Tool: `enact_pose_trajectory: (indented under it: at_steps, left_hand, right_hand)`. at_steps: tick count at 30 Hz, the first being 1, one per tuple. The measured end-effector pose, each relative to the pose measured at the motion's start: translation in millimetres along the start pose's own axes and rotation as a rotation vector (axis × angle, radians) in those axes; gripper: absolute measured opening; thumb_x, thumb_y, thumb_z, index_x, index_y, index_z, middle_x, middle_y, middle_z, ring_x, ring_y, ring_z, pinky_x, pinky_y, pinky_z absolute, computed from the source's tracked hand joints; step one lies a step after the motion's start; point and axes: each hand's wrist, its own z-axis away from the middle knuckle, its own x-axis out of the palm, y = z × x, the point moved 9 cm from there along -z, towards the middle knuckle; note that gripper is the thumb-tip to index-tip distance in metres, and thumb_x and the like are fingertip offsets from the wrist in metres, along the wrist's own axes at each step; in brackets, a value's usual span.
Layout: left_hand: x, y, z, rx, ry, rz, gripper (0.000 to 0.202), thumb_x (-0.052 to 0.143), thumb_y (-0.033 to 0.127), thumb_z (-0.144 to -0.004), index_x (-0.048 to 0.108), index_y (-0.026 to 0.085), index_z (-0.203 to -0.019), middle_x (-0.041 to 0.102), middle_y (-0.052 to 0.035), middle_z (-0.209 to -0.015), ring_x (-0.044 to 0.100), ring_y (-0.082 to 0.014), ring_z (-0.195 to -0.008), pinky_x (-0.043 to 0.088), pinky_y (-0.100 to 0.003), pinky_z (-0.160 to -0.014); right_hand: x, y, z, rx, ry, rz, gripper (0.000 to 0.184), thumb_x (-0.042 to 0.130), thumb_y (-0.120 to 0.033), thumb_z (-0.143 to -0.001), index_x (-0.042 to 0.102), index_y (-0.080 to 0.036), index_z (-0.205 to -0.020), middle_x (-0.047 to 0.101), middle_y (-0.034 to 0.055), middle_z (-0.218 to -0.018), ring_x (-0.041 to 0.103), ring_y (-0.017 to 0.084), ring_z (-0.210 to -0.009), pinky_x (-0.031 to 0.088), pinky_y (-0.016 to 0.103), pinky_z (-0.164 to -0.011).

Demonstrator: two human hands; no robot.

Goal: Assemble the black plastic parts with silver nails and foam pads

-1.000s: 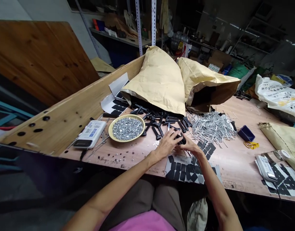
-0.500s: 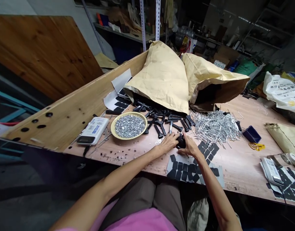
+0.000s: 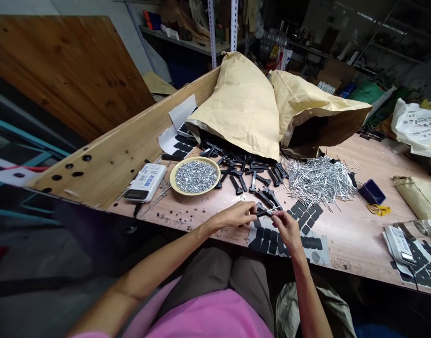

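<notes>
My left hand (image 3: 241,214) is closed around one end of a black T-shaped plastic piece (image 3: 262,213), which sticks out to the right above the table's front part. My right hand (image 3: 288,228) pinches a thin silver metal pin (image 3: 276,208) beside that piece; whether the two touch I cannot tell. Just beyond my hands lie a few more black plastic pieces (image 3: 269,197). Farther back is a loose heap of the same pieces (image 3: 239,179). A pile of metal pins (image 3: 321,180) lies to the right of them.
A yellow bowl (image 3: 173,182) of small metal parts stands left, beside a white digital device (image 3: 148,180). Two large paper sacks (image 3: 243,108) (image 3: 314,101) lie behind. A sheet with black stickers (image 3: 323,256) is under my right hand; a blue box (image 3: 372,191) sits right.
My hands were close together around black pieces. Those pieces now lie farther forward on the table; my left hand holds one piece and my right hand has a pin.
</notes>
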Motion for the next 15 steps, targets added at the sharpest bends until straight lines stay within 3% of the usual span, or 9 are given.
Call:
enact_pose_trajectory:
  at_steps: [4,7,11,15]
  left_hand:
    - [48.1,-26,44,-0.225,-0.244,0.800,0.042,0.064,0.022,-0.067,0.045,0.018,-0.104,0.058,0.0037,-0.068,0.056,-0.0120,-0.054,0.045,-0.028,-0.060]
    - [76.6,-40,74,-0.398,-0.338,1.195,0.060,0.065,0.016,-0.061,0.041,0.018,-0.116,0.060,0.0022,-0.071,0.059,-0.0133,-0.061,0.049,-0.033,-0.069]
    - [86.6,-52,94,-0.477,-0.311,1.390,0.054,0.061,0.013,-0.066,0.043,0.019,-0.116,0.059,0.0028,-0.071,0.055,-0.0099,-0.057,0.050,-0.034,-0.071]
    - [71.4,-69,97,-0.491,-0.094,1.344,0.031,0.062,0.029,-0.077,0.052,0.021,-0.106,0.050,0.0075,-0.060,0.041,-0.0039,-0.041,0.048,-0.027,-0.060]
  right_hand:
    - [17,-2,15,-0.009,-0.039,0.004,0.028,0.048,-0.035,-0.082,0.060,-0.017,-0.101,0.065,0.0062,-0.086,0.059,0.015,-0.062,0.049,0.028,-0.061]
    - [38,-4,19,-0.031,-0.108,0.098,0.025,0.041,-0.031,-0.087,0.062,-0.018,-0.091,0.065,0.0050,-0.077,0.060,0.016,-0.064,0.048,0.027,-0.063]
    - [67,-14,14,-0.107,-0.170,0.396,0.024,0.042,-0.026,-0.089,0.064,-0.019,-0.093,0.065,0.0071,-0.089,0.062,0.018,-0.078,0.045,0.025,-0.067]
    - [90,-12,1,-0.053,-0.252,0.737,0.022,0.045,-0.024,-0.090,0.065,-0.021,-0.098,0.064,0.0073,-0.093,0.060,0.018,-0.081,0.041,0.025,-0.061]
